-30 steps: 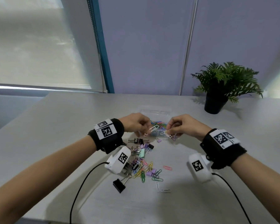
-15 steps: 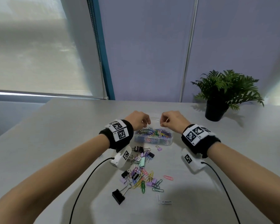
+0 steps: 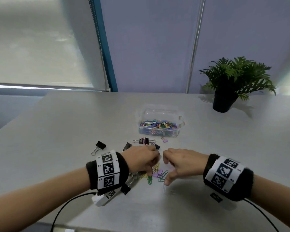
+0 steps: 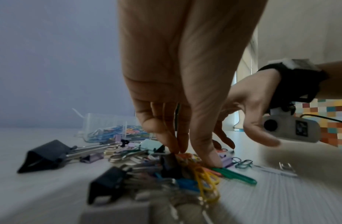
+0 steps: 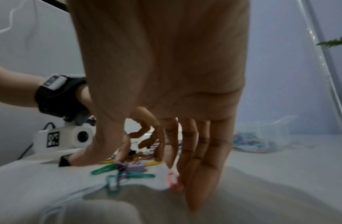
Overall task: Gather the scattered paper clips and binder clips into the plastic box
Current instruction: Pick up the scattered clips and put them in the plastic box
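Colourful paper clips (image 3: pixel 158 124) already fill the plastic box (image 3: pixel 159 114), but many clips still lie on the bench (image 3: pixel 57 131), where the left hand (image 3: pixel 141 159) pinches some and the right hand (image 3: pixel 181 162) reaches down, fingers spread.

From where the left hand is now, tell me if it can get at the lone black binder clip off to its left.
Probably yes: the black binder clip lies alone on bare table beside the left hand, nothing between.

No readable text; wristbands (image 3: pixel 108 169) carry only square coded markers.
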`<state>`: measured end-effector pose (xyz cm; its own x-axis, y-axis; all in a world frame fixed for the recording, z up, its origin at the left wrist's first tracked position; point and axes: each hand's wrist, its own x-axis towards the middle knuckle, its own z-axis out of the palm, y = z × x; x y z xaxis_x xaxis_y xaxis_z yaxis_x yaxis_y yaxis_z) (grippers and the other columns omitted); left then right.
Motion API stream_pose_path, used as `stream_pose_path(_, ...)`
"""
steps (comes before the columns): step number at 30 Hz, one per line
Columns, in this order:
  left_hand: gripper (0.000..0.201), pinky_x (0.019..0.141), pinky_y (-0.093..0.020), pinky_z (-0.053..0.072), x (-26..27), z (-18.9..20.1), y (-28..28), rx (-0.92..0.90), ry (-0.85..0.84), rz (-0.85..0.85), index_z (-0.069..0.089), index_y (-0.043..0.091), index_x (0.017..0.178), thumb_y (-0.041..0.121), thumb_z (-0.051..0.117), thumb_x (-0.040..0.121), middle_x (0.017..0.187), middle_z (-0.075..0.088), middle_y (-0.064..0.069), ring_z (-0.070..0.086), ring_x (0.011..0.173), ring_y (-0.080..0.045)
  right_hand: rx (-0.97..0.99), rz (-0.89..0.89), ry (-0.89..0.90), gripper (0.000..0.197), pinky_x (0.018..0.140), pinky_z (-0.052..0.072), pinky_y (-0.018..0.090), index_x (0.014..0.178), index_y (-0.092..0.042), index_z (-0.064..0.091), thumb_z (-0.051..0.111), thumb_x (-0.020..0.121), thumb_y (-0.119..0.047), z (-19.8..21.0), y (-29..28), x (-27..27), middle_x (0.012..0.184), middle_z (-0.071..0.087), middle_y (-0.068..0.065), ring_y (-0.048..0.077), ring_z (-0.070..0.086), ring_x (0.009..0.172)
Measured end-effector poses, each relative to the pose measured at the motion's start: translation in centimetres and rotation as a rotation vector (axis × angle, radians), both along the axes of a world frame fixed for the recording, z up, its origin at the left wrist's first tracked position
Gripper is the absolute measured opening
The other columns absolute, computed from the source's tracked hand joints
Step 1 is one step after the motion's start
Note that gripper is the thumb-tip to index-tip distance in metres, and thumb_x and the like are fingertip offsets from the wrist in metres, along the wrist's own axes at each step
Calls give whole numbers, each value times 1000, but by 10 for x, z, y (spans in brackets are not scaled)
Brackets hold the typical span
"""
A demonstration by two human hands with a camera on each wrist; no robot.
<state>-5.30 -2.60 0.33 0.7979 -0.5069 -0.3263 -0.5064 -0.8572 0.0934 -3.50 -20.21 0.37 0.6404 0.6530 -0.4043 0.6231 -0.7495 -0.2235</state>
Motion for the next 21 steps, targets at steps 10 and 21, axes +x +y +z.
stream_pose_path(10, 12, 72, -32, 39, 2, -6, -1, -3, 46, -19, 59, 11, 98, 12, 56, 86, 104, 61, -10, 57, 99, -26, 81, -35, 1, 30, 71, 33, 30, 85, -22, 42, 70, 76, -17, -10, 4, -3, 85, 43, -4, 17, 41, 86)
stream_pose_path(21, 19, 75, -37, 46, 1, -6, -3, 24, -40, -107, 57, 9, 101, 16, 56, 84, 108, 55, -10, 51, 102, -24, 142, -74, -74, 20, 58, 33, 24, 76, -23, 52, 61, 80, -5, -14, -4, 8, 72, 48, -10, 18, 55, 77)
